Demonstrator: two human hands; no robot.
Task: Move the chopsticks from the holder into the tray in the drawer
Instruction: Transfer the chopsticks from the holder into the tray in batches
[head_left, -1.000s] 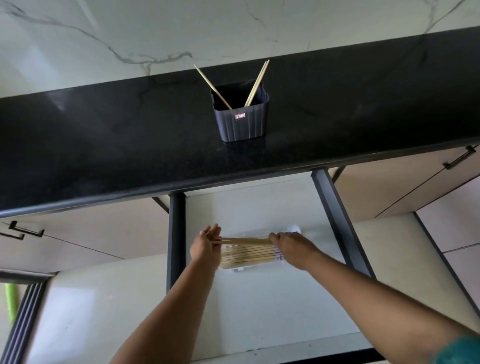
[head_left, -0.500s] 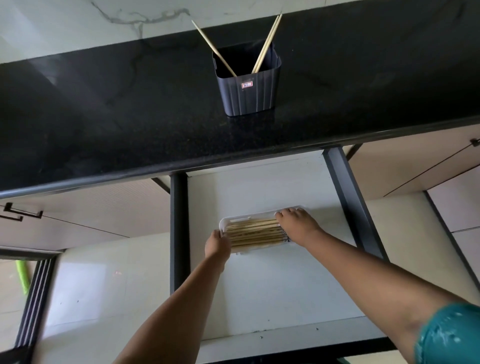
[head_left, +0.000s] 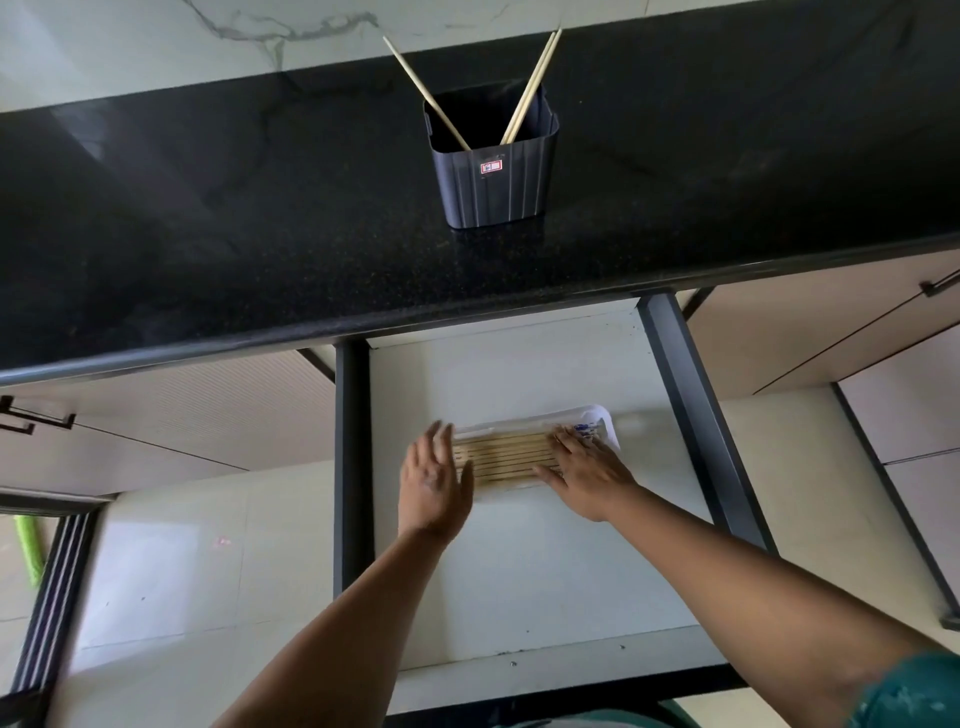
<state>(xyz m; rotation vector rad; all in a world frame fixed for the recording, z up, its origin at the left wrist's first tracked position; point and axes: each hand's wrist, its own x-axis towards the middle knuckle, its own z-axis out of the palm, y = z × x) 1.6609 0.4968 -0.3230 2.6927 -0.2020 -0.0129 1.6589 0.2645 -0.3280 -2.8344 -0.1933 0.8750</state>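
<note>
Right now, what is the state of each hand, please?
Left hand: open, holding nothing, at the left end of the chopsticks in the tray.
Right hand: open, fingers flat on those chopsticks, gripping nothing.

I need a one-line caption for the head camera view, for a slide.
Both hands, left and right, level chopsticks in the drawer tray; three remain in the holder on the counter.

Even, soft daylight is recorded throughout; no hard shadows are cast. Pale sheen is noted on the polished black stone countertop (head_left: 208, 218), strongest at far left. Motion blur is observed on the left hand (head_left: 435, 480). Straight edges are bowed toward the frame margins by the wide-angle lens.
</note>
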